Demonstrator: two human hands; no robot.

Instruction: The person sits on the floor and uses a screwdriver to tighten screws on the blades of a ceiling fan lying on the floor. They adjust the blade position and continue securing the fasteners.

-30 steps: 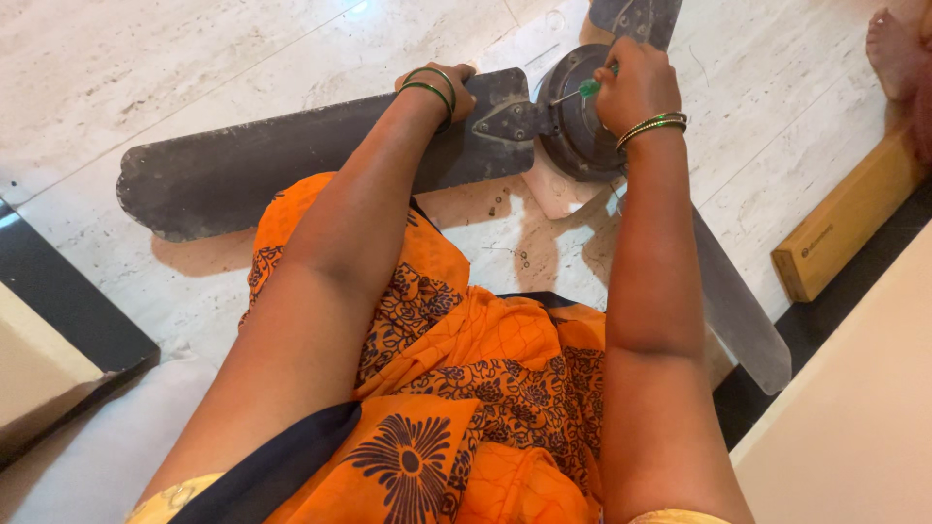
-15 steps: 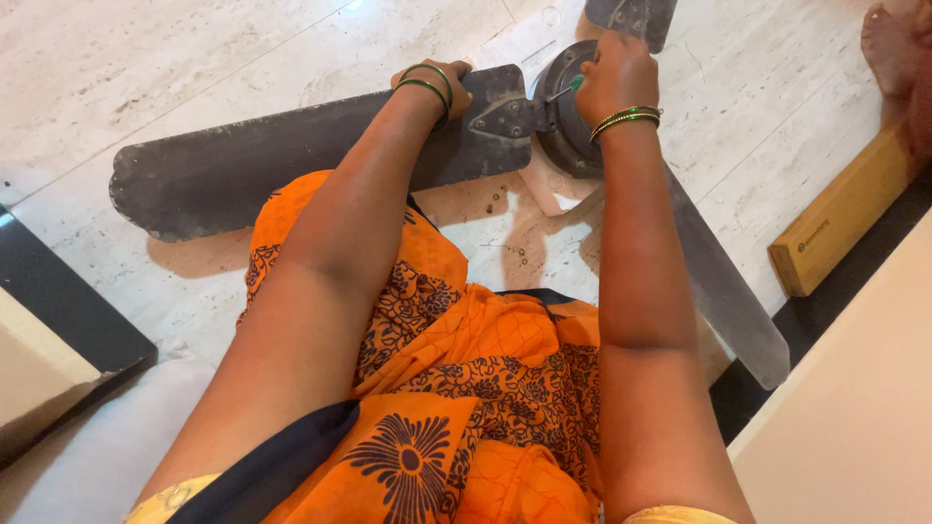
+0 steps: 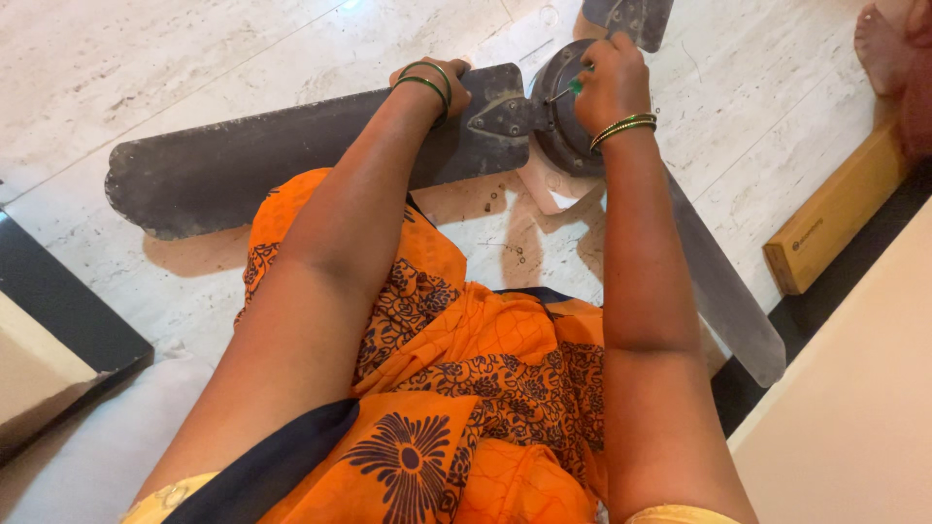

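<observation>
Nearest: orange floral-print cloth (image 3: 466, 388) over the person's lap, both forearms reaching away from it across the pale marble floor (image 3: 194, 58).
Left hand: left hand (image 3: 442, 87), with green bangles at the wrist, is pressed flat on the long dusty grey fan blade (image 3: 282, 160), fingers curled over its far edge, pinning it down.
Right hand: right hand (image 3: 607, 82) is closed round a green-handled screwdriver (image 3: 573, 89), tip at the round dark metal fan hub (image 3: 563, 116).
Change: compared with a second ago the right hand sits slightly farther over the hub; the left has not shifted, so the work looks steady on one screw.
Edges: a second grey blade (image 3: 728, 291) runs toward the near right, close to a yellow wooden block (image 3: 835, 218).
Open room: bare floor to the far left.
</observation>
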